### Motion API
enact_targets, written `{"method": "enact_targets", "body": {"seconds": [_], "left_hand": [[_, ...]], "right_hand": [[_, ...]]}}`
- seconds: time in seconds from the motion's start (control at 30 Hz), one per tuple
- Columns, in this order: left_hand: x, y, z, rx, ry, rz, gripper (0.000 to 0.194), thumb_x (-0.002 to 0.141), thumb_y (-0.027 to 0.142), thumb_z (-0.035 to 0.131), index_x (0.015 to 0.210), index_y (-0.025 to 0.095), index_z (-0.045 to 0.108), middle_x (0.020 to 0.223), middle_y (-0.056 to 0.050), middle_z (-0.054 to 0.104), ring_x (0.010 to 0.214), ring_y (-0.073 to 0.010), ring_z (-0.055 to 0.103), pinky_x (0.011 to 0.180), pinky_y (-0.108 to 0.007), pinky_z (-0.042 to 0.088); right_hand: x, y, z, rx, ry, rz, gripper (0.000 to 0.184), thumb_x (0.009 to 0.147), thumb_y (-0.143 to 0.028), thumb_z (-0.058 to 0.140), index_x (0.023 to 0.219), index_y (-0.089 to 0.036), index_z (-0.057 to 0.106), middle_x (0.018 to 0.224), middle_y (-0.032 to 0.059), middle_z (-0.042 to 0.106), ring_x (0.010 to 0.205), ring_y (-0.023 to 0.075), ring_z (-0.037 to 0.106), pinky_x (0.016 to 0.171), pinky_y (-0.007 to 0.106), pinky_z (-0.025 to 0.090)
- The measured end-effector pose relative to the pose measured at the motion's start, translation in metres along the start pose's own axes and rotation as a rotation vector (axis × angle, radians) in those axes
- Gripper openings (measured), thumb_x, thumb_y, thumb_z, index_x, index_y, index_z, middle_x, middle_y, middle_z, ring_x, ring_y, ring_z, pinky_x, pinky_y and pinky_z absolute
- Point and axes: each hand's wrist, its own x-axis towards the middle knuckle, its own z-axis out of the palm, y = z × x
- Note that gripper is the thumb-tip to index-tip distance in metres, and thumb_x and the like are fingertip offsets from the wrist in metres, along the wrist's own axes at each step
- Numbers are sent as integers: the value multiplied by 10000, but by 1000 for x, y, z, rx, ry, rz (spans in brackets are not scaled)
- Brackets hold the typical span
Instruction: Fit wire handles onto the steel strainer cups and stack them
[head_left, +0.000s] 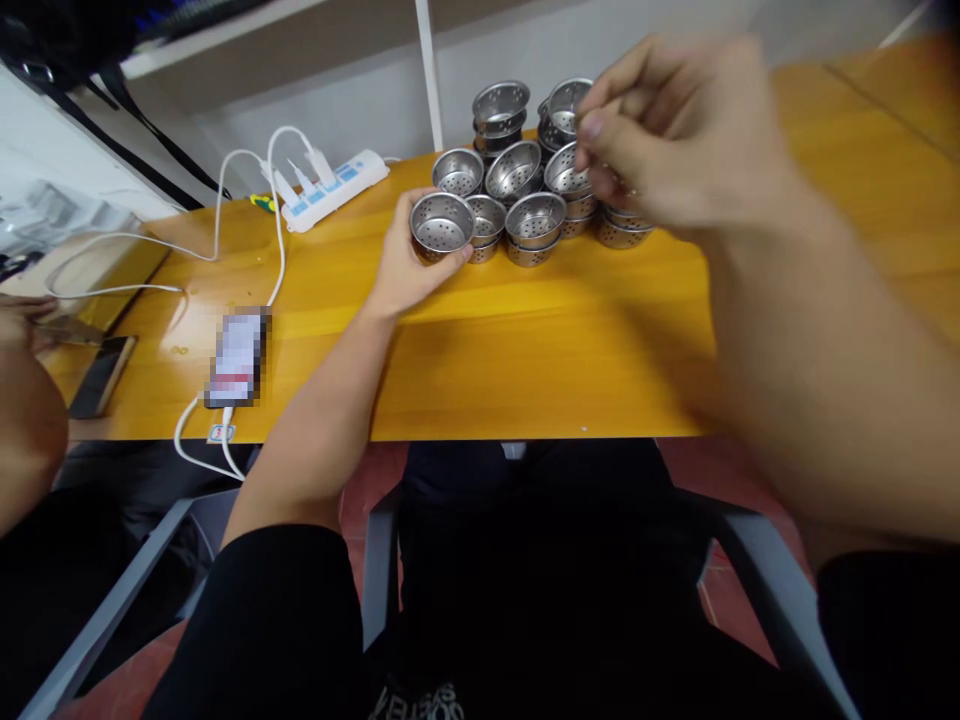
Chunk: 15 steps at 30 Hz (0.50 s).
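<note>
My left hand (405, 268) rests on the orange table (525, 350) and is closed round a small perforated steel strainer cup (441, 224), holding it upright at the left end of a cluster of the same cups (534, 190). Some of those cups are stacked two or three high. My right hand (667, 130) hovers above the right side of the cluster, blurred by motion, its fingers curled and pinched together. What those fingers hold, if anything, I cannot make out.
A white power strip (334, 188) with plugged chargers lies at the back left, its white cables (225, 230) trailing to a phone (238, 358) near the front edge. Another person's arm (26, 420) and a second phone (101, 375) are at far left.
</note>
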Motion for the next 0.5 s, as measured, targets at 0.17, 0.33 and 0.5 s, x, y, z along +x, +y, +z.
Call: {"method": "enact_targets", "body": {"seconds": [0.17,0.33,0.5], "left_hand": [[0,-1,6,14,13,-2,970,835,898,879,1523,311,528,1461,-112,686,1361,-336,735,1220,-525,591],[0,5,10,-1,44,-38,1008,744,905,947,1433,270,575,1336,-102,729,1244,-327,774,1152,-532,645],[-2,4,14,17,-9,-36,1043,761,871,962,1501,285,519,1400,-108,702,1315,-342,756,1193,-547,626]], "right_hand": [[1,37,54,125,24,82,325,1002,-469,976,1014,-263,724,767,7,714,505,138,548,448,329,417],[-10,67,77,201,135,158,415,975,-575,967,1075,-283,689,894,22,774,587,161,608,501,350,472],[-16,70,80,159,88,127,585,944,-821,898,1026,-292,661,805,23,723,590,167,553,533,375,443]]}}
